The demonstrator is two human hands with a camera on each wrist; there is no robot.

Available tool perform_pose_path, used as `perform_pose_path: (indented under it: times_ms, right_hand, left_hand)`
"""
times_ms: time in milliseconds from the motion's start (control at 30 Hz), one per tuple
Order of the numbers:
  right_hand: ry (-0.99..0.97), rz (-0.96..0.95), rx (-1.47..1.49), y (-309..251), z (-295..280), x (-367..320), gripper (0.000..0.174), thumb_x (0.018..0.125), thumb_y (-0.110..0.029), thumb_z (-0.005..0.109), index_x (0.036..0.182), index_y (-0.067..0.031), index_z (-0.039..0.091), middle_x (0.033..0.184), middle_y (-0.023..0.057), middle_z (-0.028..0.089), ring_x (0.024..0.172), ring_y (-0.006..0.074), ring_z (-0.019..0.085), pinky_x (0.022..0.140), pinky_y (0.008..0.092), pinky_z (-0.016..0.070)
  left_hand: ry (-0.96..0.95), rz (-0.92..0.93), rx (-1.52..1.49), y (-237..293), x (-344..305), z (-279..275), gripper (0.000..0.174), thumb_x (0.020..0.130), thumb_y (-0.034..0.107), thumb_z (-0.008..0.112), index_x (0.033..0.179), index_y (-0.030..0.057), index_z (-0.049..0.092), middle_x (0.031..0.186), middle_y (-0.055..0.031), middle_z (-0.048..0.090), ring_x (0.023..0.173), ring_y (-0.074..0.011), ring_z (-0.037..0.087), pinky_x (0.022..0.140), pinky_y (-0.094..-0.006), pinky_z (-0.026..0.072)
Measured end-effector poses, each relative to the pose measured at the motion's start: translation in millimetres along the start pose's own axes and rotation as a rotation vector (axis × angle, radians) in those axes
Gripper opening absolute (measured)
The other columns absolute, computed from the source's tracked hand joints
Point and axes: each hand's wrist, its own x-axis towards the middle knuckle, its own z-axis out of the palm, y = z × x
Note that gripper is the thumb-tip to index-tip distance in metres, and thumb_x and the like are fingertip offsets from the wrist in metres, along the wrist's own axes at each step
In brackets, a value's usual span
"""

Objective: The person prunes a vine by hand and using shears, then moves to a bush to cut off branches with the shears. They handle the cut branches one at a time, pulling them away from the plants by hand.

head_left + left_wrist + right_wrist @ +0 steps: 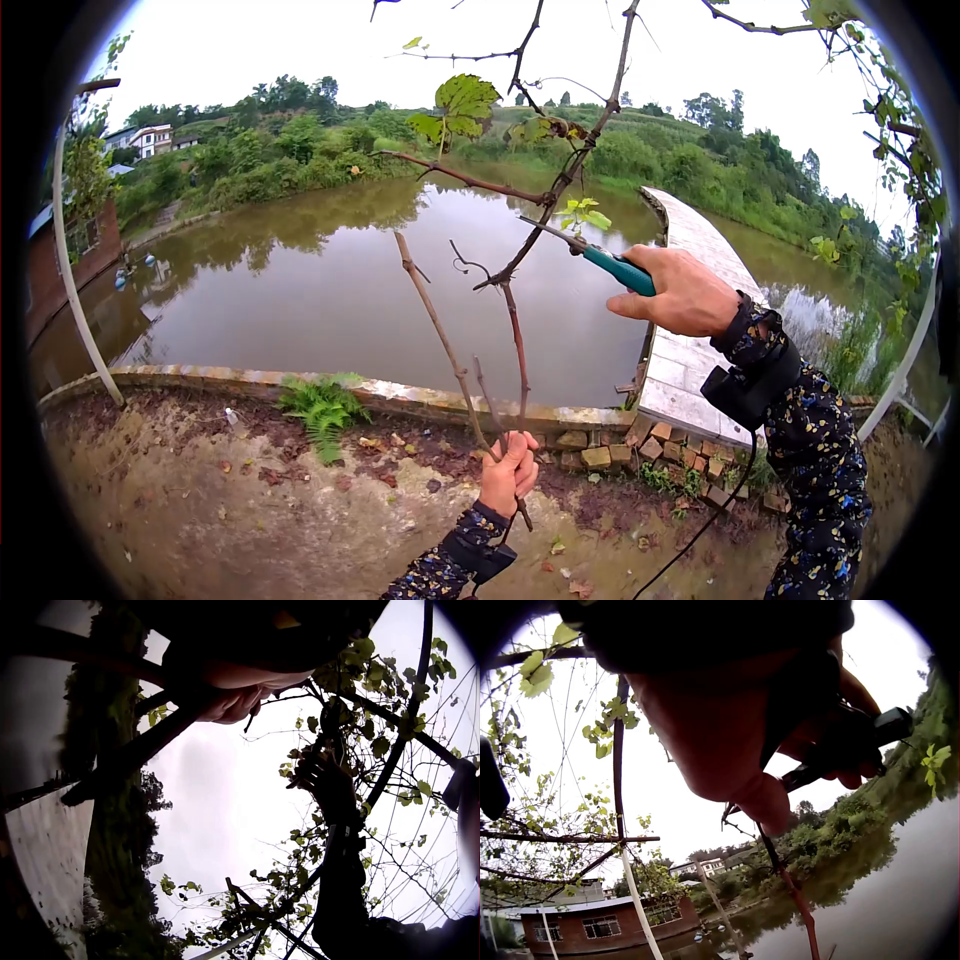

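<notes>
My left hand [510, 475] grips a bunch of thin brown vine stems [435, 305] near their lower ends, low in the head view. A reddish stem [518, 345] rises from that fist towards the dark, knotty grapevine [575, 165]. My right hand [690, 290] holds teal-handled pruning shears [620, 271], their metal tip pointing left and overlapping the vine in the head view. Beside the tip are small bright leaves [583, 215]. In the right wrist view, the right hand [727, 742] hides much of the shears.
Beyond the hands lies a brown pond [290, 310] behind a low kerb [250, 383]. A pale walkway [700, 260] crosses the water at right, with loose bricks [690, 450] by its near end. A fern [325, 415] grows beside the kerb. A cable [705, 530] hangs from the right wrist.
</notes>
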Motion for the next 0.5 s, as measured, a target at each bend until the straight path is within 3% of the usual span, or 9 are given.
perform_pose_path:
  times_ms: [167, 267, 400, 500]
  right_hand:
    - [-0.002, -0.073, 0.097, 5.5, 2.6, -1.3, 0.050, 0.080, -0.046, 0.059, 0.085, 0.0040, 0.058, 0.067, 0.0168, 0.056, 0.064, 0.0296, 0.058, 0.060, 0.0403, 0.0434]
    - [-0.011, 0.036, 0.007, 8.9, 9.1, -0.9, 0.049, 0.079, -0.047, 0.059, 0.084, 0.0019, 0.057, 0.069, 0.0171, 0.059, 0.064, 0.0329, 0.059, 0.064, 0.0433, 0.0458]
    - [-0.082, 0.187, 0.054, 16.7, 6.8, -2.8, 0.050, 0.076, -0.047, 0.062, 0.083, 0.0027, 0.061, 0.070, 0.0187, 0.061, 0.068, 0.0314, 0.062, 0.064, 0.0421, 0.0480]
    - [-0.282, 0.292, -0.055, 25.9, 27.5, -36.6, 0.049, 0.073, -0.045, 0.065, 0.084, 0.0021, 0.062, 0.075, 0.0190, 0.063, 0.071, 0.0322, 0.063, 0.064, 0.0403, 0.0502]
  left_hand:
    - [-0.024, -0.030, 0.000, 0.4, -6.0, 1.5, 0.028, 0.095, 0.031, 0.046, 0.089, 0.0037, 0.048, 0.047, 0.0025, 0.028, 0.034, -0.0079, 0.026, 0.033, -0.0227, 0.0213]
    - [0.012, -0.047, -0.006, 11.0, -5.5, 3.5, 0.028, 0.094, 0.030, 0.048, 0.084, 0.0032, 0.048, 0.046, 0.0031, 0.029, 0.034, -0.0070, 0.026, 0.033, -0.0227, 0.0210]
    - [0.033, 0.036, 0.198, 27.3, 25.3, -29.1, 0.028, 0.093, 0.033, 0.050, 0.082, 0.0070, 0.048, 0.044, 0.0042, 0.026, 0.031, -0.0071, 0.023, 0.029, -0.0234, 0.0178]
    - [0.165, 0.019, 0.313, 55.4, 53.9, -95.3, 0.024, 0.094, 0.031, 0.048, 0.083, 0.0101, 0.048, 0.045, 0.0045, 0.025, 0.030, -0.0077, 0.023, 0.029, -0.0245, 0.0158]
